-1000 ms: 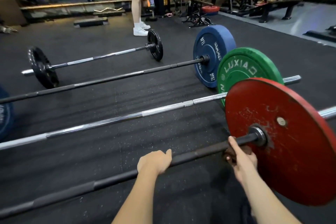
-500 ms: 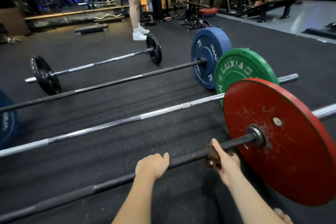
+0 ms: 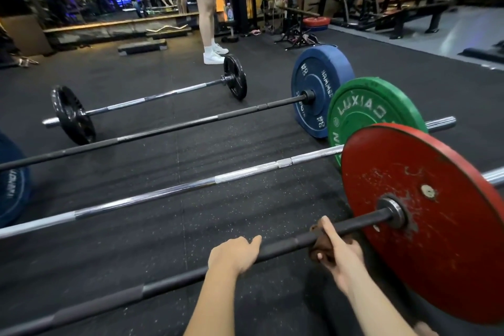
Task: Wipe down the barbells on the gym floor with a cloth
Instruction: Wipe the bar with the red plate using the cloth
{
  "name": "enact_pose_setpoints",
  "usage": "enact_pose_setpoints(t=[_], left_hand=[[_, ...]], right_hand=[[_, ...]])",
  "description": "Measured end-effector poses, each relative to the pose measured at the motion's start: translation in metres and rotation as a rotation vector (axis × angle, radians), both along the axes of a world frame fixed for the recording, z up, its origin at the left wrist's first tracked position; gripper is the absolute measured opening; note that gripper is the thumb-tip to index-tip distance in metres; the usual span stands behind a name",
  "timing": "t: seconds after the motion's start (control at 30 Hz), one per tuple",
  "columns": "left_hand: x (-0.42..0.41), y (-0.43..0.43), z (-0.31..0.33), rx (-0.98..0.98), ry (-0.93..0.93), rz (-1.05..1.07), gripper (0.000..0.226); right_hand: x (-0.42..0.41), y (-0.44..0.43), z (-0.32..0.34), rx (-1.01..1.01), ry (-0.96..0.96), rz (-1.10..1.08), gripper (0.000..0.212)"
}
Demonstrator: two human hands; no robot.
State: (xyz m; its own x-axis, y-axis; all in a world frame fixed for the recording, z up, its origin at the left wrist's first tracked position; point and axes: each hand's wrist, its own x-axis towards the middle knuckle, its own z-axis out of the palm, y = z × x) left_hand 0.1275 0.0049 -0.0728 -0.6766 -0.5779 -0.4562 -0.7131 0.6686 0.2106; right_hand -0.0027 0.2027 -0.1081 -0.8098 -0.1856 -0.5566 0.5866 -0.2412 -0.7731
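As the cloth (image 3: 316, 249) has slid away from the red plate (image 3: 441, 240) collar, that stretch of the nearest barbell (image 3: 362, 223) on the floor (image 3: 169, 237) looks wiped. Grip: right hand (image 3: 341, 255) clamps cloth round shaft; left hand (image 3: 231, 254) closed on bare shaft.

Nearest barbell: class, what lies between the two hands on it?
In the head view, only bare dark bar lies between the left hand and the brown cloth gripped in the right hand.
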Motion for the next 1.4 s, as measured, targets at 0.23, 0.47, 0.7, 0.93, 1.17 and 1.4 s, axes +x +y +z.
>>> enact_pose_setpoints(t=[0.23, 0.47, 0.7, 0.93, 1.17, 1.4], left_hand=[[-0.029, 0.011, 0.013, 0.053, 0.170, -0.028, 0.063], [-0.063, 0.046, 0.008, 0.064, 0.261, -0.081, 0.060], [-0.070, 0.052, -0.002, -0.013, 0.074, -0.104, 0.082], [-0.073, 0.053, -0.004, -0.043, 0.043, -0.119, 0.075], [-0.079, 0.051, -0.009, -0.028, 0.009, -0.102, 0.073], [-0.080, 0.048, -0.001, 0.060, -0.042, -0.062, 0.074]], right_hand=[[-0.037, 0.035, 0.027, 0.045, 0.021, -0.153, 0.043], [-0.020, 0.034, 0.011, -0.012, 0.158, 0.000, 0.050], [0.004, 0.004, -0.011, 0.119, 0.148, 0.110, 0.086], [-0.020, 0.023, -0.003, 0.061, 0.136, 0.079, 0.075], [-0.071, 0.058, 0.004, -0.002, -0.001, -0.298, 0.044], [-0.010, 0.034, 0.010, 0.128, 0.070, -0.070, 0.033]])
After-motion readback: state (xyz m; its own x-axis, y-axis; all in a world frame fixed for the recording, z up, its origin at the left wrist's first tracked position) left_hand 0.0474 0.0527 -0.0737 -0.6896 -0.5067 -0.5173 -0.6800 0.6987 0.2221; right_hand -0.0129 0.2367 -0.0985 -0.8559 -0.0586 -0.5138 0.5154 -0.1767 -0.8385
